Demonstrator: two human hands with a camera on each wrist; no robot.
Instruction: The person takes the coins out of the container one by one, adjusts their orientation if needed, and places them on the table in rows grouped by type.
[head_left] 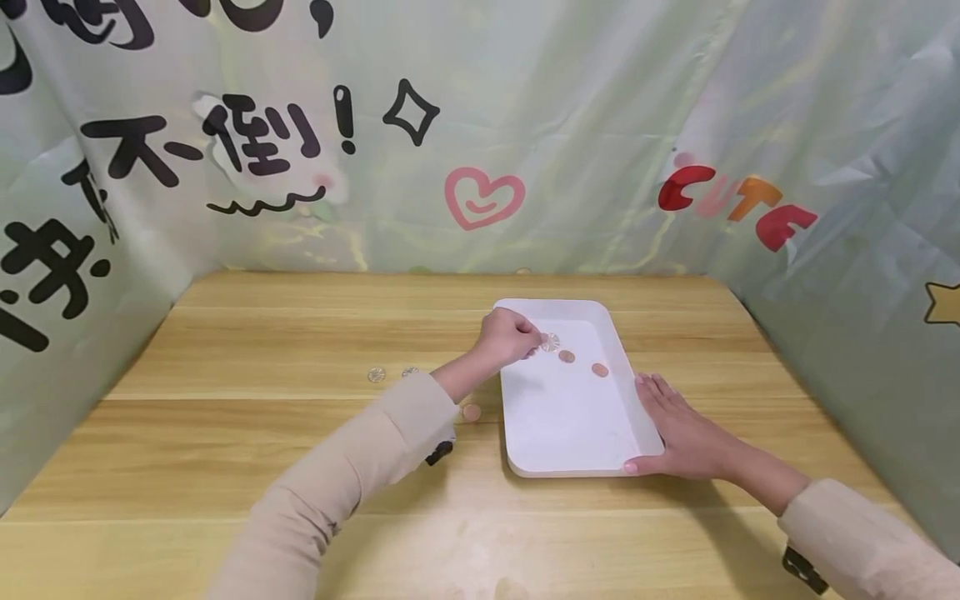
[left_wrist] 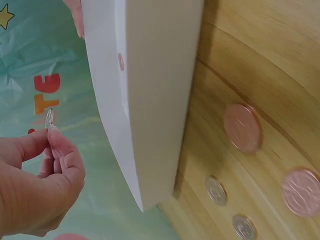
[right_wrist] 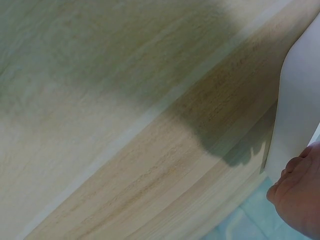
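Note:
My left hand (head_left: 512,335) is over the far left part of a white tray (head_left: 558,433), pinching a silver coin (left_wrist: 49,119) between thumb and fingertips. Inside the tray lie copper-coloured coins (head_left: 567,357), one nearer the right wall. Against the tray's right side rests my right hand (head_left: 686,437), its fingers straight along the wall and its thumb at the near rim. Left of the tray, two silver coins (head_left: 377,375) and two copper coins (left_wrist: 242,128) lie on the table; the left forearm hides one copper coin in the head view.
The tray stands on a wooden table (head_left: 247,358). A printed cloth backdrop (head_left: 600,125) with lettering and a pink heart rises behind the table and along both sides. Dark straps (head_left: 804,570) show at the sleeves.

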